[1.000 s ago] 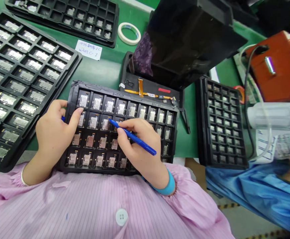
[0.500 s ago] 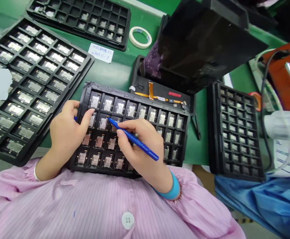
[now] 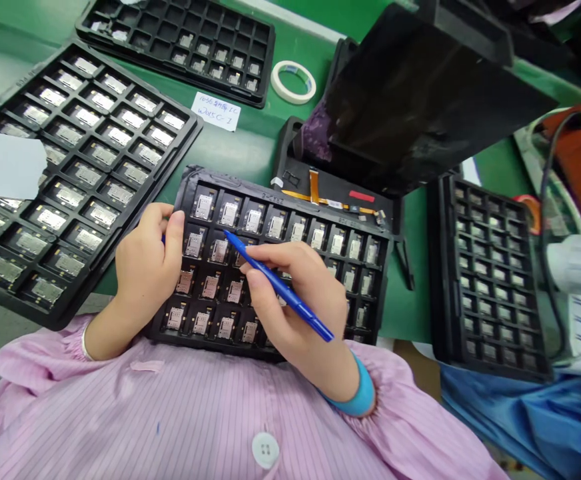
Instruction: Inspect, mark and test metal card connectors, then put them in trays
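Right hand (image 3: 303,293) closed in a writing grip, thumb and fingers pinch a blue pen (image 3: 290,297), slanted, probably so the wrist stays off the pockets; its smooth plastic tip sits by a second-row pocket, contact unclear. Half closed, the left hand (image 3: 143,260) rests at the left edge of the black tray (image 3: 220,180), thumb along the rim, likely to steady it; I cannot tell whether it grips anything else. That tray lies at the person's front, its moulded rectangular pockets presumably keeping the flat, silvery metal parts (image 3: 219,251) from rubbing. Beside it, a larger tray (image 3: 134,208) lies partly under pale paper (image 3: 5,163); opposite, another tray (image 3: 445,280) has deep dark sides. Farther off, on the smooth green table (image 3: 235,150), are an orange ribbon cable (image 3: 314,185), a handwritten paper label (image 3: 215,111) and a ring-shaped tape roll (image 3: 276,80).
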`<state>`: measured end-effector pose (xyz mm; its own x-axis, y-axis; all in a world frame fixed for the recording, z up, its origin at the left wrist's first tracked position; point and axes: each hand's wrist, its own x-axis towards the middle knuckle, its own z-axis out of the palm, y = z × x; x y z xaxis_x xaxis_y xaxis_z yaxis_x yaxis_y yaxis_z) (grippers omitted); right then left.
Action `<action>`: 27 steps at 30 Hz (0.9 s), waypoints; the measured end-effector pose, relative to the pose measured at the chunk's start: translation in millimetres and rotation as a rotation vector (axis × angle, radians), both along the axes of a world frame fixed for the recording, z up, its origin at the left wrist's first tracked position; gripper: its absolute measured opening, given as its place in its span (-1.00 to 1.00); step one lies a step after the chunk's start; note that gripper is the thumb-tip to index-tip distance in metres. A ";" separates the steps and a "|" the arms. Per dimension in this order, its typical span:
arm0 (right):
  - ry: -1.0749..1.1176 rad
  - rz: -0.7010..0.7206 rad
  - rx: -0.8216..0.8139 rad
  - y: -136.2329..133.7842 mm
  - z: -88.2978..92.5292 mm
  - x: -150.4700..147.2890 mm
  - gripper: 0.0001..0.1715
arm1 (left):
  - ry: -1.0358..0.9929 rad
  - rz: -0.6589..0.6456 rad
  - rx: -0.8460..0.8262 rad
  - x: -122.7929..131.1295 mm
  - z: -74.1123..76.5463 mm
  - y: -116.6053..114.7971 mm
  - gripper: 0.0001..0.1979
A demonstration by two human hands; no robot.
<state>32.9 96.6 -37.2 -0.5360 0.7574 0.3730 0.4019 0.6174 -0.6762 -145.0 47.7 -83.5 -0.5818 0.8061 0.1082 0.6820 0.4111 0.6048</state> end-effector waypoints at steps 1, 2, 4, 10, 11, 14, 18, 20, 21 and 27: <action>-0.005 0.026 -0.018 -0.6 0.1 -1.6 -0.86 | 0.000 0.001 0.004 0.0 -0.4 -0.2 -0.65; -0.011 0.050 -0.033 -1.1 -0.2 -3.4 -0.85 | 0.001 0.001 0.004 0.0 -0.8 -0.2 -0.66; -0.025 0.079 -0.050 -1.6 -1.6 -7.2 -0.84 | 0.002 0.000 0.006 -0.2 -1.4 0.0 -0.67; -0.050 0.101 -0.038 -0.2 -4.9 -13.5 -0.84 | -0.009 -0.002 0.018 -0.5 -1.1 0.8 -0.68; -0.052 0.106 -0.035 0.2 -5.1 -13.9 -0.84 | -0.009 -0.002 0.022 -0.4 -0.9 0.8 -0.67; -0.067 0.114 -0.029 1.1 -5.4 -15.1 -0.84 | -0.012 0.000 0.025 0.2 -0.3 0.6 -0.68; -0.071 0.115 -0.022 0.9 -5.0 -15.1 -0.84 | -0.019 -0.001 0.025 0.5 0.1 0.5 -0.69; -0.048 0.105 -0.013 0.1 -3.9 -13.1 -0.84 | -0.020 -0.003 0.029 0.2 -0.2 0.6 -0.70; -0.032 0.099 -0.007 -0.6 -3.2 -11.5 -0.83 | -0.022 -0.003 0.029 0.0 -0.5 0.7 -0.70; 0.039 0.105 0.030 -9.1 2.3 -0.2 -0.84 | -0.024 -0.005 0.042 -1.0 -3.7 1.4 -0.71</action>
